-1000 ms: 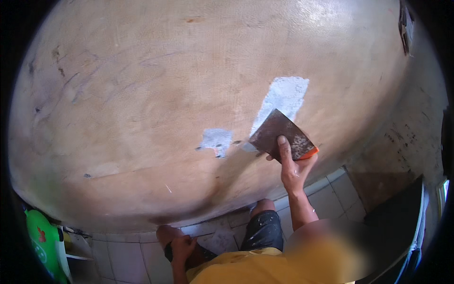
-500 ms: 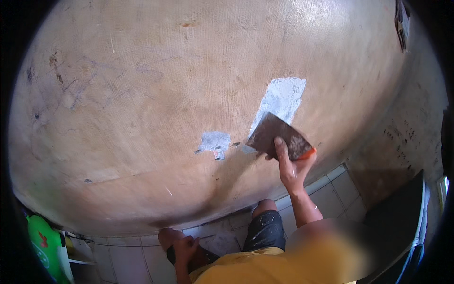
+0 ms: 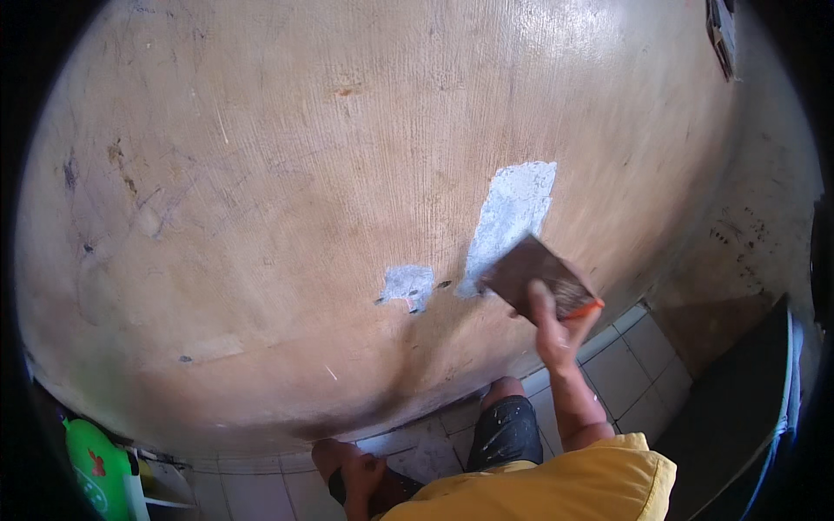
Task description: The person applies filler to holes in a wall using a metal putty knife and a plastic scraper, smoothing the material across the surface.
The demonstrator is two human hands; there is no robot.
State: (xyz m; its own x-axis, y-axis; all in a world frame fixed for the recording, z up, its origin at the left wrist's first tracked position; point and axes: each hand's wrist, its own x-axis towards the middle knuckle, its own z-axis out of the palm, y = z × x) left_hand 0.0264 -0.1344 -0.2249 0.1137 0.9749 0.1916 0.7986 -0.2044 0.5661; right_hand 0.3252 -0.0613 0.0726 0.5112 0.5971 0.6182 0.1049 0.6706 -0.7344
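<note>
My right hand [image 3: 560, 334] grips a wide flat scraper [image 3: 537, 273], a dark brown rectangular plate with an orange strip along its lower right edge. The thumb presses on the plate's near face, and the other fingers are mostly hidden behind it. The scraper's upper left side lies over the lower end of a long whitish patch [image 3: 512, 208] on the tan wall [image 3: 287, 217]; whether it touches there I cannot tell. To the left is a smaller pale patch [image 3: 408, 283] with dark chips around it. My left hand [image 3: 363, 476] rests on my left leg with curled fingers and nothing visible in it.
White floor tiles [image 3: 627, 375] run along the foot of the wall. At the lower left is a bright green rounded object [image 3: 89, 464]. A dark panel with a blue edge [image 3: 738, 404] stands at the right, near the marked side wall [image 3: 738, 252].
The view has shifted, so the wall patches sit lower in the picture. My right hand still holds the scraper, slightly blurred, near the long patch's lower end. My left hand stays on my leg.
</note>
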